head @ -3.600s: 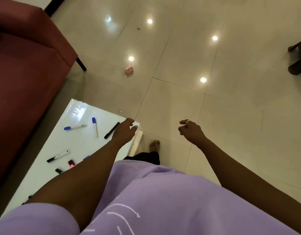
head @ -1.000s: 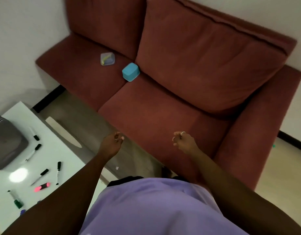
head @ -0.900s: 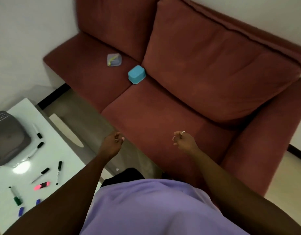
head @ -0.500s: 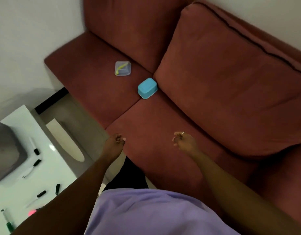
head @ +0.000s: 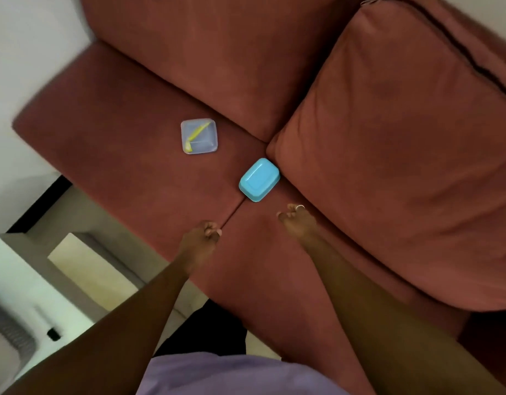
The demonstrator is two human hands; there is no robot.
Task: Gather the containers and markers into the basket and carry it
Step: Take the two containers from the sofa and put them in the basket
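So the thing that mattered here was the blue container (head: 259, 179), which sat flipped bottom-up on the red sofa (head: 388, 143), right at the seam between the seat cushions and snug against the back cushion. It lay just ahead of the right hand (head: 298, 223), slightly to that hand's left, with its long axis running diagonally from near-left to far-right. The left hand (head: 201, 238) was a bit further off, so I'd guess the right one was better placed. Both hands were empty, fingers loosely curled in. The clear container (head: 199, 136), something yellow inside, sat further off to the left. Basket (head: 9, 332) was barely in view, bottom left. No readable labels anywhere.
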